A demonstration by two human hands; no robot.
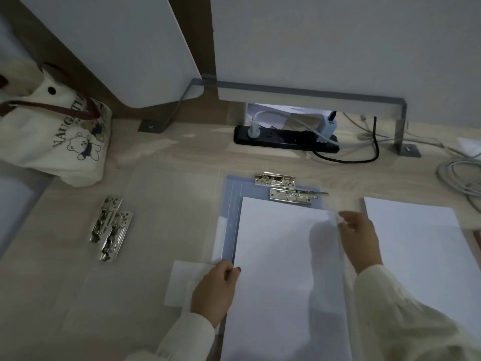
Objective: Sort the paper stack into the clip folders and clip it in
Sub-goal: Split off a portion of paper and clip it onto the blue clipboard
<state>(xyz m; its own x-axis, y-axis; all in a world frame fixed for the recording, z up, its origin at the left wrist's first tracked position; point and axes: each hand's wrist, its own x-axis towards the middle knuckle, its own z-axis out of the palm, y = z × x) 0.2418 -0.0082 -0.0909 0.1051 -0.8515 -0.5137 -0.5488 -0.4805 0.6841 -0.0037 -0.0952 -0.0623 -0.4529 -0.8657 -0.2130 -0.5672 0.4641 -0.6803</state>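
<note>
A batch of white paper (281, 269) lies on an open blue clip folder (231, 204), its top edge just below the folder's two metal clips (291, 194). My left hand (214, 290) grips the sheets' left edge near the bottom. My right hand (360, 238) holds the right edge near the top corner. The remaining white paper stack (421, 251) sits to the right on the desk. A clear folder lies open to the left, with two metal clips (110, 227) on its left side.
A cream tote bag (59, 136) with bear prints stands at the far left. A black power strip (286, 139) with plugs and cables sits at the back. Grey cables (458, 175) coil at the right. A white label (182, 282) lies under my left wrist.
</note>
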